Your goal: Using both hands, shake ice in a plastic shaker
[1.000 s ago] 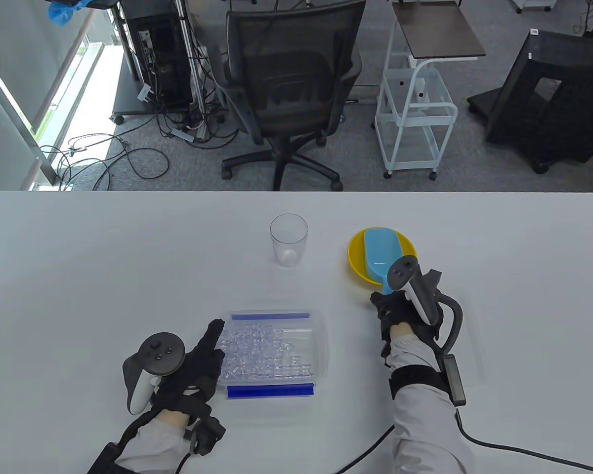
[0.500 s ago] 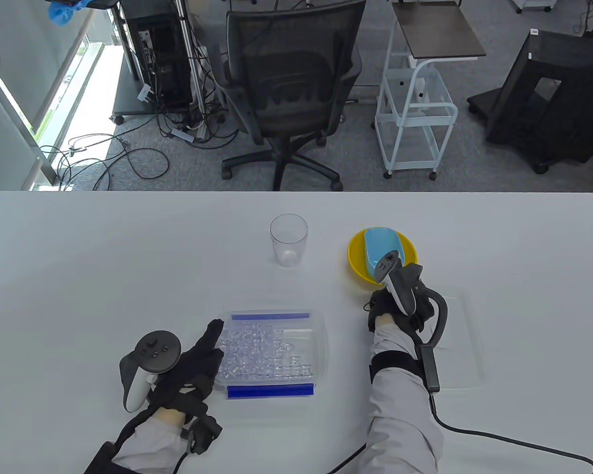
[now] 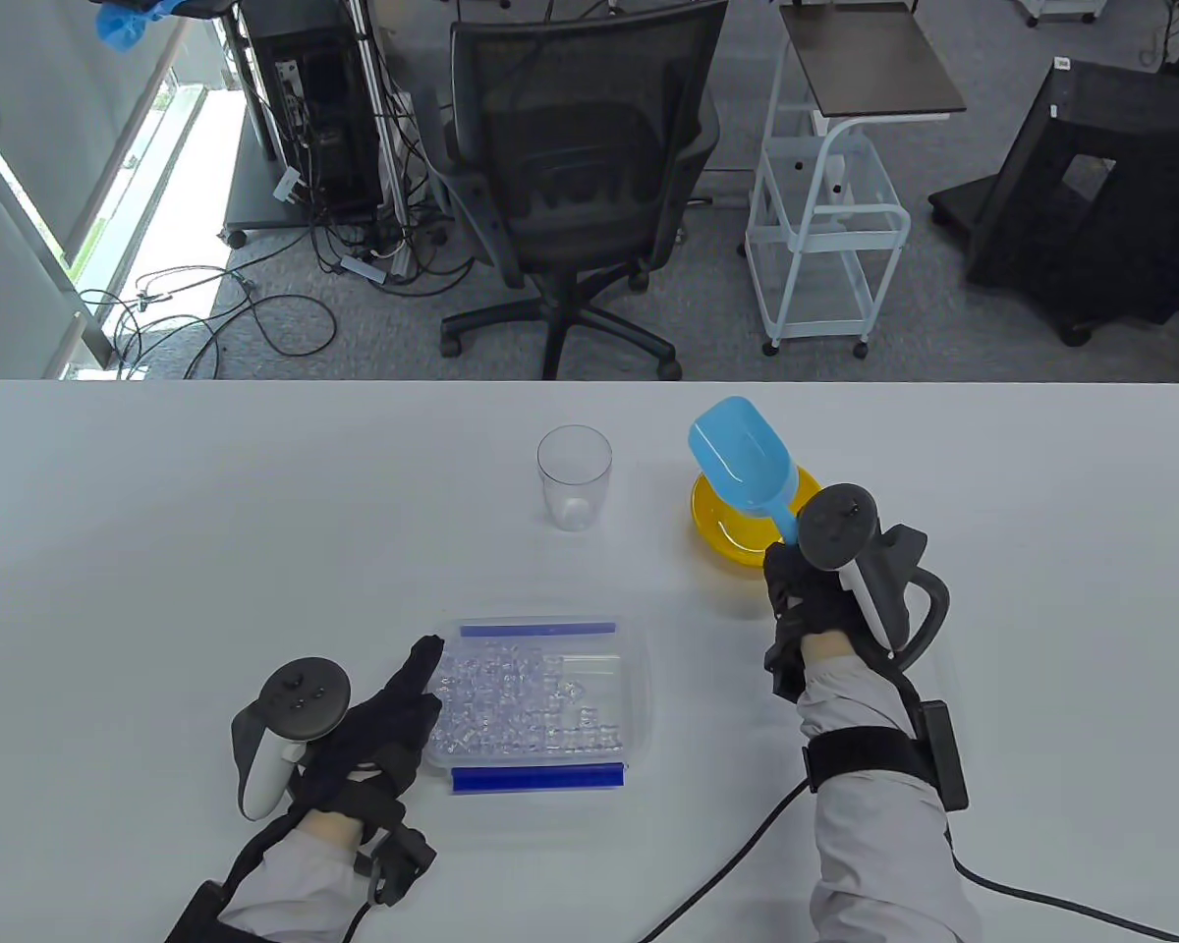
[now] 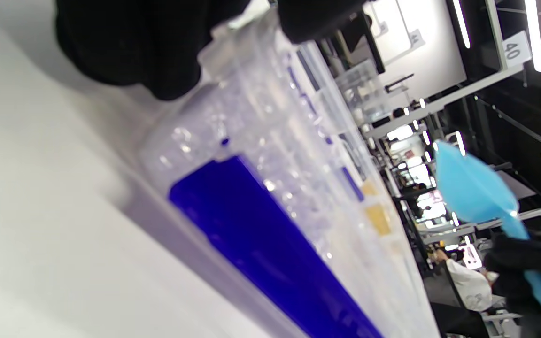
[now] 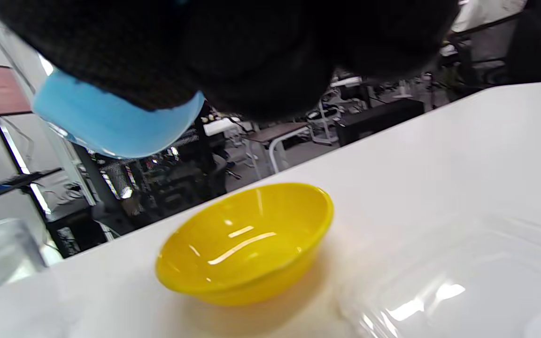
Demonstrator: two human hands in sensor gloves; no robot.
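A: Where is the ice?

B: In the tub (image 3: 550, 702), a clear box with blue strips on its near and far rims, close to the table's (image 3: 157, 511) near edge. The cubes fill most of it.

A: And the left hand?

B: The left hand (image 3: 383, 732) rests against the tub's left wall, fingers (image 3: 422, 663) stretched forward along it. In the left wrist view the fingertips (image 4: 125, 42) touch the corner of the tub (image 4: 251, 188). It grips nothing.

A: The right hand?

B: The right hand (image 3: 815, 599) is to the right of the tub and beyond it, closed around the handle of a blue scoop (image 3: 747, 467). The scoop is lifted, its bowl tilted up and away over a yellow bowl (image 3: 722, 530). In the right wrist view the scoop (image 5: 111, 122) hangs clear above the bowl (image 5: 247, 244), not touching it.

A: The shaker?

B: A clear cup (image 3: 575, 478) stands upright beyond the tub, left of the yellow bowl. A clear lid (image 5: 463, 281) lies flat right of the tub, under the right wrist.
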